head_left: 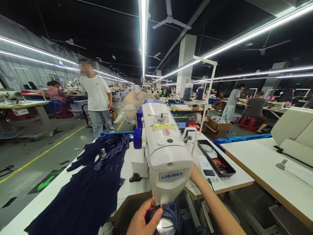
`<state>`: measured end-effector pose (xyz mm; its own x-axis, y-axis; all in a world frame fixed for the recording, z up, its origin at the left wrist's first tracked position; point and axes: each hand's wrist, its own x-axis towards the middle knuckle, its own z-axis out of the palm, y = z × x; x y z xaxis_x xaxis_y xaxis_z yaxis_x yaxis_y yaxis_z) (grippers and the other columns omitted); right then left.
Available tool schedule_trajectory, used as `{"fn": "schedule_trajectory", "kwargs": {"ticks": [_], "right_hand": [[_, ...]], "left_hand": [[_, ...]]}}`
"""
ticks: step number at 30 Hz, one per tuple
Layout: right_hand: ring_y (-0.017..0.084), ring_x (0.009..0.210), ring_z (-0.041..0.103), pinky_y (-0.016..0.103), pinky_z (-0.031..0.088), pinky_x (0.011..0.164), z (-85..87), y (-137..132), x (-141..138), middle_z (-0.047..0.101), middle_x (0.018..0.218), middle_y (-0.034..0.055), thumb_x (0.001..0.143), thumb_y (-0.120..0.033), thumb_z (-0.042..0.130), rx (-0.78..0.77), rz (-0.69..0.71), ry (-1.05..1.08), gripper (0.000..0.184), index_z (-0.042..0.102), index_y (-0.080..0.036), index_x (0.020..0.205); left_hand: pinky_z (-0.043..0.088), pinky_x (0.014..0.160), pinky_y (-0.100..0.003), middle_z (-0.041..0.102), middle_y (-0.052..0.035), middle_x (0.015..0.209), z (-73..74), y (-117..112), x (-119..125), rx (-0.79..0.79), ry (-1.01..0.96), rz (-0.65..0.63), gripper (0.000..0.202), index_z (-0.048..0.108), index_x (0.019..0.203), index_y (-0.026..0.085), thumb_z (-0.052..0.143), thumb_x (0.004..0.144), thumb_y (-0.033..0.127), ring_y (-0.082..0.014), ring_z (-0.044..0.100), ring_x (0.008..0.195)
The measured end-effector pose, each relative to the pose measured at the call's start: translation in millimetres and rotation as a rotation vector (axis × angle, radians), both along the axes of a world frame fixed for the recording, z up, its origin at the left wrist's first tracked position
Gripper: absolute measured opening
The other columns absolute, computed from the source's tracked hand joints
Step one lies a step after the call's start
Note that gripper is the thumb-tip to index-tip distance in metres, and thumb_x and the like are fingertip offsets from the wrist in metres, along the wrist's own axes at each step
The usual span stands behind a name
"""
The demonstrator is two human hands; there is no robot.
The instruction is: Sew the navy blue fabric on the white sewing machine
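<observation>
Pinching dark navy fabric (pixel 168 213) at the bottom edge of the view, the left hand (pixel 143 219) closes thumb and fingers on the cloth right under the head of the white sewing machine (pixel 162 150). The needle itself is hidden behind the machine's nose, and the hand is cut off by the frame. The right hand (pixel 195 174) reaches up along the machine's right side; its fingers vanish behind the casing, so I cannot tell whether they grip anything. Only the forearm shows clearly.

More of the navy cloth lies heaped (pixel 90 189) along the left side of the table (pixel 234 181), well apart from both hands. Toward the table's right edge sits a black tray (pixel 216 160) of small items, too small to make out. Beyond the far edge, a fan (pixel 133 102) stands, and a person in a white T-shirt (pixel 96 94) stands in the aisle.
</observation>
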<state>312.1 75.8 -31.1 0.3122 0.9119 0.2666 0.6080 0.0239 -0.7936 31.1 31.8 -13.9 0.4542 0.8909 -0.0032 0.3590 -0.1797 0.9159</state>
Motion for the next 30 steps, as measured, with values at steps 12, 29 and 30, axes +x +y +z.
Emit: {"fn": "schedule_trajectory", "kwargs": {"ticks": [12, 29, 30], "right_hand": [[0.014, 0.071, 0.061, 0.026, 0.051, 0.067, -0.5, -98.3, -85.7, 0.064, 0.079, 0.0013, 0.079, -0.044, 0.067, -0.075, 0.241, 0.839, 0.028, 0.056, -0.019, 0.083], [0.019, 0.065, 0.062, 0.028, 0.054, 0.062, 14.5, -116.2, -101.9, 0.064, 0.07, 0.0041, 0.071, -0.054, 0.07, -0.004, 0.086, 0.603, 0.036, 0.062, -0.019, 0.079], [0.019, 0.066, 0.062, 0.028, 0.054, 0.063, 15.0, -118.9, -102.9, 0.064, 0.07, 0.0043, 0.073, -0.055, 0.066, 0.006, 0.055, 0.595, 0.036, 0.061, -0.02, 0.08]], "left_hand": [[0.042, 0.082, -0.028, 0.066, -0.0058, 0.092, 6.5, -9.9, 2.1, -0.006, -0.057, 0.016, 0.019, 0.063, 0.087, 0.016, 0.055, 0.08, 0.031, -0.0208, 0.058, 0.088], [0.041, 0.08, -0.026, 0.064, -0.0042, 0.092, 13.5, -15.3, 3.2, -0.014, -0.087, 0.033, 0.015, 0.064, 0.089, 0.016, 0.056, 0.081, 0.026, -0.0191, 0.057, 0.087], [0.041, 0.08, -0.026, 0.064, -0.0039, 0.092, 13.4, -15.5, 3.1, -0.017, -0.087, 0.034, 0.015, 0.065, 0.09, 0.017, 0.056, 0.081, 0.026, -0.019, 0.057, 0.087]]}}
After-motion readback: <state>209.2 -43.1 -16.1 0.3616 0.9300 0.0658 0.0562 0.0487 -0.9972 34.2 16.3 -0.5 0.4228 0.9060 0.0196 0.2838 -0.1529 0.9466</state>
